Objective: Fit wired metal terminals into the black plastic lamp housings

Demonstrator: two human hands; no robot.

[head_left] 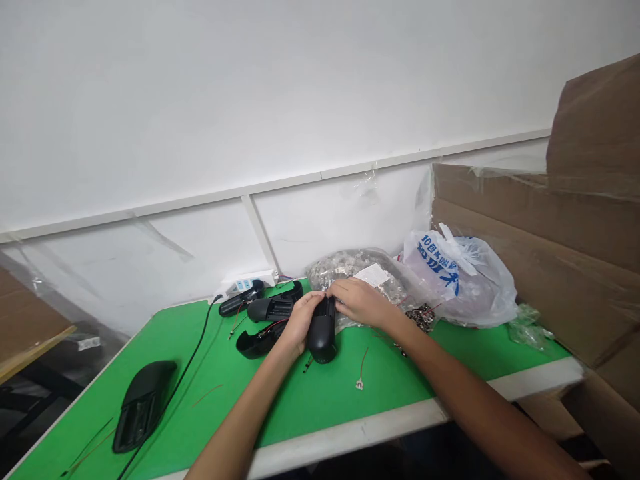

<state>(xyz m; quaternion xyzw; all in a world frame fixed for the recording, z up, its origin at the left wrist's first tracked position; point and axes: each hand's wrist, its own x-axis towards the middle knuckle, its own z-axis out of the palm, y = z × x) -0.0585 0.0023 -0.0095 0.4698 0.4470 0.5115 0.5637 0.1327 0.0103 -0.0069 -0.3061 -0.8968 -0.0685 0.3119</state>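
Both my hands meet at the far end of a black plastic housing (323, 340) with a rounded near end. My left hand (303, 319) is wrapped along its left side, thumb on top. My right hand (357, 300) pinches at the top right end; whatever its fingertips hold there is too small to make out. Just left of my left hand lie more black housings, one with open slots (270, 309) and a curved shell (257, 341). A small metal contact with a red wire (359, 384) rests on the green table (400, 387) nearer me.
Another black housing (143, 407) lies front left beside a black cable (193, 360). A white power strip (247, 283) is against the wall. Behind my hands sit a clear bag of small parts (345, 263) and a tied white bag (463, 287). Cardboard (500, 213) borders the right.
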